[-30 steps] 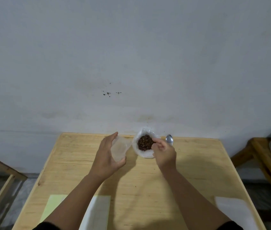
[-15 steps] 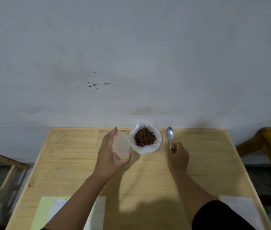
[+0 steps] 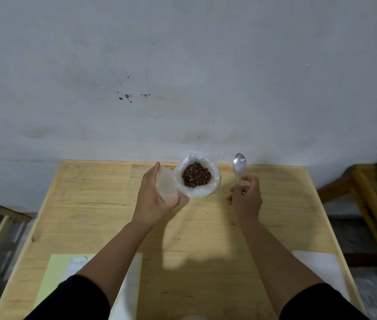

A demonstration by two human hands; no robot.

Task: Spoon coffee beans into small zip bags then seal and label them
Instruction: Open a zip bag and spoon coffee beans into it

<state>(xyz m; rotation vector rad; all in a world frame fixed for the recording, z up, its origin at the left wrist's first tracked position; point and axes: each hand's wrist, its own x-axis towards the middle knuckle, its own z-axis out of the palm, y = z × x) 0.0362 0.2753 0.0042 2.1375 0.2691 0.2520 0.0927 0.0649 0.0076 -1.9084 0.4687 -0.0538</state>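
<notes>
A clear plastic bag of brown coffee beans [image 3: 196,177] stands open at the far middle of the wooden table [image 3: 95,204]. Just left of it, my left hand [image 3: 153,199] holds a small empty zip bag [image 3: 165,185] upright between thumb and fingers. To the right of the beans, my right hand [image 3: 246,197] pinches the handle of a metal spoon [image 3: 239,165]. The spoon's bowl points toward the wall and is empty.
A pale yellow sheet with a white label paper [image 3: 67,271] lies at the near left of the table. A white sheet [image 3: 316,264] lies near the right edge. Wooden frames stand beyond both sides of the table [image 3: 367,204]. A grey wall rises right behind.
My right hand left the bean bag, moved right and took hold of the spoon's handle. My left hand kept holding the zip bag beside the beans.
</notes>
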